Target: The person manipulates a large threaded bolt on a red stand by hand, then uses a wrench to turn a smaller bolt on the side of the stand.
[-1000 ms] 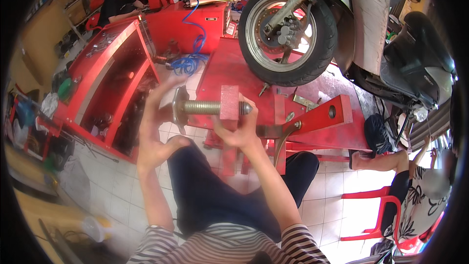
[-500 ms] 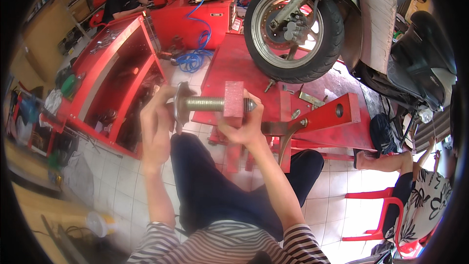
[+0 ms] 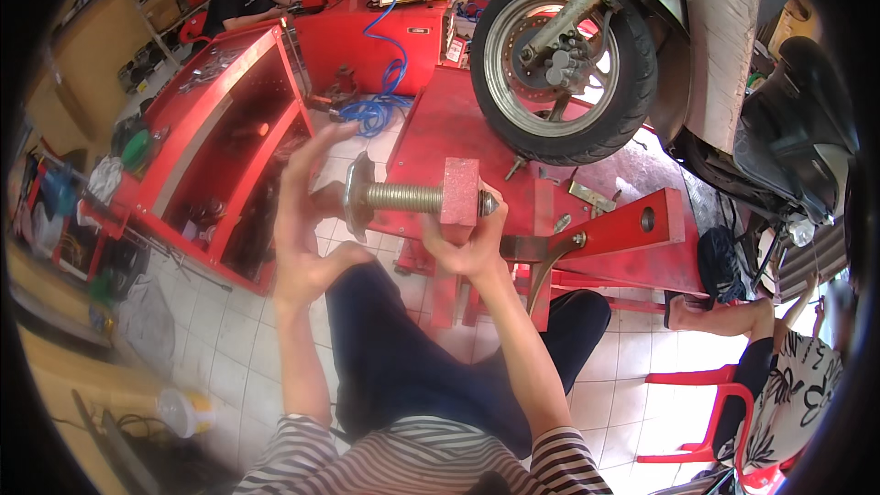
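Note:
A thick threaded screw (image 3: 403, 197) lies level in front of me, running through a red metal block (image 3: 460, 192). At its left end is a worn metal knob (image 3: 356, 194); its dark tip sticks out on the block's right side. My right hand (image 3: 469, 247) closes round the block from below, with a finger up by the screw's tip. My left hand (image 3: 302, 247) is open beside the knob, index finger stretched upward and thumb apart. Some of its fingers lie behind, near the knob, and I cannot tell whether they touch it.
A motorcycle's front wheel (image 3: 564, 69) stands over a red lift platform (image 3: 440, 119). A red clamp arm (image 3: 623, 234) juts out right of my right hand. Left is a red tool cart (image 3: 151, 192); a blue hose (image 3: 376, 115) lies beyond. Another person sits on a red chair (image 3: 724, 380) at right.
My left hand has opened away from the knob, its fingers and thumb spreading. The knob shows turned to a different angle. My right hand keeps its hold on the block.

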`<state>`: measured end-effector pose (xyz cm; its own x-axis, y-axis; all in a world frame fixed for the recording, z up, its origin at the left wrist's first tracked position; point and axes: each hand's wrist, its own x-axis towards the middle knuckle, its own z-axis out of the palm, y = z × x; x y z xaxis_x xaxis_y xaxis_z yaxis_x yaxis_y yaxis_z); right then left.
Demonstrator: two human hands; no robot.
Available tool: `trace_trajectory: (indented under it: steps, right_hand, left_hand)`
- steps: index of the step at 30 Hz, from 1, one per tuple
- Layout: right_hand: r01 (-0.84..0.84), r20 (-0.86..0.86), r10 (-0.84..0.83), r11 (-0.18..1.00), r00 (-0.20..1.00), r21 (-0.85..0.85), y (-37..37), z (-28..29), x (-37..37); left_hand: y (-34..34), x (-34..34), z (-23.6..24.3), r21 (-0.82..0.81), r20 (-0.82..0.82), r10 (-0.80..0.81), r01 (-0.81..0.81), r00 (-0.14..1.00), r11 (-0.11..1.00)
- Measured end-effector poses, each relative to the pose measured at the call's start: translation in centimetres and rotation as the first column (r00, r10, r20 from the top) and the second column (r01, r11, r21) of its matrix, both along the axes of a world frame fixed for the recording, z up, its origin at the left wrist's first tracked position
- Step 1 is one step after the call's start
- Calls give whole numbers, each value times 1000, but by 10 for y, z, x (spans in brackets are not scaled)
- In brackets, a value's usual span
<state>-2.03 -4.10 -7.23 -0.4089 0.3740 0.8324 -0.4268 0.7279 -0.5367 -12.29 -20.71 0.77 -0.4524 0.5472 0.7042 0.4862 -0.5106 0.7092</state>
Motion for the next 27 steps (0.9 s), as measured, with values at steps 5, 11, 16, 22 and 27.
trace_trajectory:
  steps: [5,11,16,22,27]
  right_hand:
    - [3,54,-2,1000,999,-12,1,3,3]
    - [-17,7,17,1000,1000,-5,-7,15,4]
    - [6,-9,-6,1000,1000,-9,-3,7,3]
    - [80,-126,-74,996,989,40,-12,18,0]
    - [20,-9,-20,1000,1000,11,-4,6,3]
  left_hand:
    - [-14,-5,2,-241,143,-78,111,987,964]
    - [-3,5,6,-75,-138,-2,-8,990,997]
    - [-11,-12,0,-177,221,-176,217,959,960]
    - [-6,-7,2,7,-135,-54,55,989,998]
    - [-14,-10,3,-119,152,-78,97,985,988]
